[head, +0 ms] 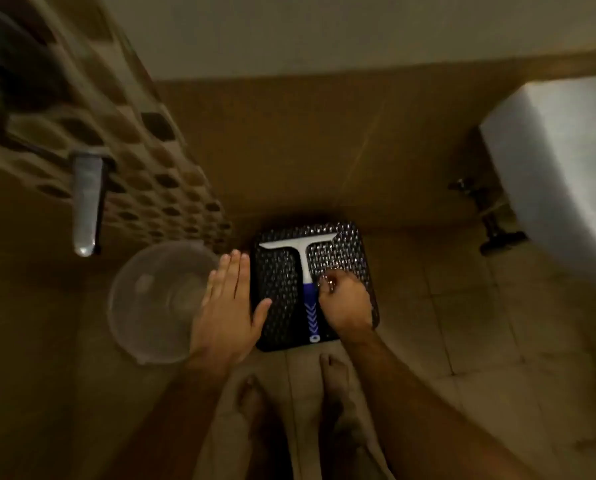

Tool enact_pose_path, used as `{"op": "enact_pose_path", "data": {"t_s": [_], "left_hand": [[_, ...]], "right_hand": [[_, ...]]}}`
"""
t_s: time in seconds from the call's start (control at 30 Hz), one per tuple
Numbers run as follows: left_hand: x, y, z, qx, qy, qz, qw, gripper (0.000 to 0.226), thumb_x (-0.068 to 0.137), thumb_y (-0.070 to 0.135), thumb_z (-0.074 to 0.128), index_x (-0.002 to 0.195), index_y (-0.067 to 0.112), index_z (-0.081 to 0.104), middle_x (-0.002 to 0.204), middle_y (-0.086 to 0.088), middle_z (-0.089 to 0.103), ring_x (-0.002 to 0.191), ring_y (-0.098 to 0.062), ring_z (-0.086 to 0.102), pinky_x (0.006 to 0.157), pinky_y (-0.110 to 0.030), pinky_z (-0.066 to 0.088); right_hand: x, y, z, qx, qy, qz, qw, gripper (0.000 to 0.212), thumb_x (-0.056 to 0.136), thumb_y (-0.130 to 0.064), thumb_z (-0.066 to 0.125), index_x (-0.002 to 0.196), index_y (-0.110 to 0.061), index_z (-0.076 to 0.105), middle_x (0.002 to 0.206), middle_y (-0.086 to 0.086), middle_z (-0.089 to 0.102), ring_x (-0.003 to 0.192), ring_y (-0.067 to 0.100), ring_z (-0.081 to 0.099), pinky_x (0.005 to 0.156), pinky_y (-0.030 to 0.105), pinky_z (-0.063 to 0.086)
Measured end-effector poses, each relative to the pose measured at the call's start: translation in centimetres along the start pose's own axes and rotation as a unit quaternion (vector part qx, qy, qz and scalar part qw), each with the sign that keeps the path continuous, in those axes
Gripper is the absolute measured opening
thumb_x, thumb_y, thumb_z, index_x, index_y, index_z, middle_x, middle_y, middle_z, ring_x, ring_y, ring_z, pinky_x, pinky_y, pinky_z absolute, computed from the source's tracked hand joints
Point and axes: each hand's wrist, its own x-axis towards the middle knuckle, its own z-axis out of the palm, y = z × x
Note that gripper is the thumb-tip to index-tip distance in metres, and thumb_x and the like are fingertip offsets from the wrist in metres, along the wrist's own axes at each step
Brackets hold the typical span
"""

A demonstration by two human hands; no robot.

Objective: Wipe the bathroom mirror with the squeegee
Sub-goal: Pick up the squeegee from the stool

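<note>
Two hands over a black stool (279, 306): right hand (346, 299) curled, fingers at the squeegee (305, 271) handle, grip unclear; left hand (230, 306) flat, fingers apart, beside clear bowl (151, 303).

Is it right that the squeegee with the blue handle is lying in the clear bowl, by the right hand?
Not in the bowl. The head view shows the squeegee lying on the black textured stool, by the right hand; the clear bowl sits left of it.
</note>
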Motion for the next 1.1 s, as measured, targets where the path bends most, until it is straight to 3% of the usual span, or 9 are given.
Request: {"op": "enact_pose_path", "data": {"t_s": [0.17, 0.3, 0.47, 0.57, 0.63, 0.77, 0.9, 1.1], "left_hand": [[-1.0, -0.4, 6.6, -0.019, -0.038, -0.023, 0.999, 0.074, 0.094, 0.051, 0.03, 0.15, 0.008, 0.012, 0.158, -0.009, 0.009, 0.145, -0.018, 0.0, 0.117, -0.037, 0.007], [-1.6, 0.1, 10.5, -0.017, -0.058, -0.009, 0.998, 0.073, 0.093, 0.05, 0.032, 0.149, 0.006, 0.017, 0.156, -0.012, 0.016, 0.145, -0.02, 0.006, 0.117, -0.038, 0.012], [-1.5, 1.0, 11.7, -0.042, -0.061, -0.005, 0.997, 0.073, 0.092, 0.048, 0.033, 0.148, 0.004, 0.021, 0.156, -0.013, 0.019, 0.144, -0.023, 0.01, 0.117, -0.039, 0.012], [-1.3, 0.5, 11.9, -0.028, -0.072, 0.007, 0.997, 0.073, 0.092, 0.048, 0.031, 0.148, 0.004, 0.021, 0.156, -0.013, 0.019, 0.144, -0.024, 0.012, 0.117, -0.041, 0.015], [-1.5, 0.1, 11.9, -0.017, -0.073, 0.008, 0.997, 0.073, 0.091, 0.049, 0.03, 0.147, 0.003, 0.025, 0.154, -0.015, 0.023, 0.143, -0.025, 0.016, 0.116, -0.042, 0.018], [-1.8, 0.4, 10.1, -0.01, -0.07, 0.005, 0.997, 0.072, 0.09, 0.049, 0.028, 0.146, 0.004, 0.025, 0.154, -0.014, 0.025, 0.143, -0.023, 0.016, 0.115, -0.038, 0.013], [-1.8, 2.5, 5.7, -0.008, -0.058, 0.024, 0.998, 0.069, 0.092, 0.046, 0.027, 0.147, 0.004, 0.024, 0.154, -0.013, 0.024, 0.144, -0.021, 0.014, 0.117, -0.038, 0.014], [-0.6, 6.5, -4.4, 0.006, -0.006, 0.09, 0.996, 0.067, 0.093, 0.046, 0.018, 0.149, 0.01, 0.018, 0.156, -0.009, 0.02, 0.145, -0.019, 0.009, 0.118, -0.037, 0.014]], "right_hand": [[1.6, 3.0, 6.4, 0.116, -0.105, 0.094, 0.983, 0.042, 0.086, -0.042, 0.063, 0.117, -0.014, 0.064, 0.112, 0.006, 0.071, 0.104, 0.024, 0.065, 0.084, 0.024, 0.043], [2.4, 4.5, 10.1, 0.133, -0.108, 0.121, 0.978, 0.055, 0.078, -0.048, 0.069, 0.12, -0.015, 0.058, 0.109, 0.003, 0.067, 0.097, 0.02, 0.063, 0.083, 0.026, 0.046], [2.8, 5.3, 12.4, 0.09, -0.1, 0.124, 0.983, 0.041, 0.084, -0.038, 0.067, 0.112, -0.008, 0.06, 0.105, 0.014, 0.068, 0.095, 0.032, 0.064, 0.081, 0.034, 0.049], [2.5, 5.1, 13.3, 0.134, -0.11, 0.129, 0.976, 0.033, 0.09, -0.031, 0.06, 0.112, -0.006, 0.057, 0.102, 0.017, 0.066, 0.092, 0.033, 0.064, 0.078, 0.031, 0.047], [1.9, 4.7, 13.4, 0.173, -0.108, 0.134, 0.97, 0.031, 0.09, -0.033, 0.056, 0.11, -0.01, 0.053, 0.097, 0.017, 0.065, 0.085, 0.033, 0.065, 0.08, 0.038, 0.053], [0.2, 2.8, 10.4, 0.205, -0.064, 0.124, 0.969, 0.027, 0.091, -0.03, 0.054, 0.104, -0.006, 0.053, 0.086, 0.01, 0.06, 0.073, 0.024, 0.056, 0.066, 0.027, 0.038], [-2.2, -0.2, 5.3, 0.224, -0.013, 0.087, 0.971, 0.028, 0.086, -0.036, 0.054, 0.099, -0.011, 0.053, 0.086, 0.014, 0.066, 0.076, 0.031, 0.063, 0.068, 0.037, 0.05], [-6.3, -4.3, -6.0, 0.282, 0.079, 0.035, 0.955, 0.019, 0.088, -0.038, 0.053, 0.09, -0.019, 0.051, 0.077, 0.004, 0.064, 0.06, 0.015, 0.058, 0.057, 0.036, 0.05]]}}
